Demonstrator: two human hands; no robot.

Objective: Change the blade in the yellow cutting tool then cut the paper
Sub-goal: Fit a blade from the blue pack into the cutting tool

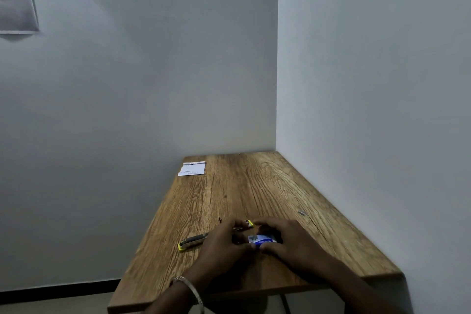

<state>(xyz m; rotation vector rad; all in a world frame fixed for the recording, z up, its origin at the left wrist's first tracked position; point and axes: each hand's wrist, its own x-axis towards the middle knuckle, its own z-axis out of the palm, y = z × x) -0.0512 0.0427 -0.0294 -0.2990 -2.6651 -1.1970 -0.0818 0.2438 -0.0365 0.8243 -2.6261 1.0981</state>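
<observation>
Head view. Left hand (224, 245) and right hand (285, 239) together low over wooden table (254, 186), fingers of both curled round and pinching small blue-and-white packet (262, 239) held between them. Packet contents not legible. Yellow cutting tool (193, 240) flat on table just beyond and to the left of left hand, its middle hidden behind that hand's fingers, yellow tip emerging beside right hand's fingertips. Paper (192, 169) well beyond both hands, at far left table corner against wall. Small metal sliver (301, 212) beyond right hand, to its right. Bangle (190, 285) on left wrist.
</observation>
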